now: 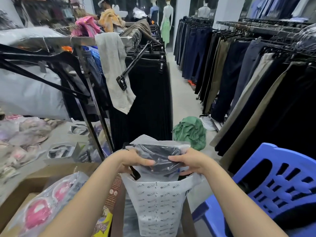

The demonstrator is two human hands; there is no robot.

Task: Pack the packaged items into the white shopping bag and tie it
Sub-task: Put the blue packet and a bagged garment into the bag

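A white shopping bag (158,202) printed with rows of small dark logos hangs in front of me, its mouth at the top. A dark garment in a clear plastic package (159,155) lies across the bag's mouth, partly inside. My left hand (136,159) grips the package's left end, with the bag's edge and a black hanger clip under it. My right hand (189,162) grips the package's right end, fingers on top and thumb below. How deep the package reaches into the bag is hidden.
A blue plastic chair (277,183) stands at my right. Cardboard boxes (22,187) with a pink packaged item (44,206) sit at lower left. Clothes racks line both sides of the aisle. A green bundle (190,133) lies on the floor ahead.
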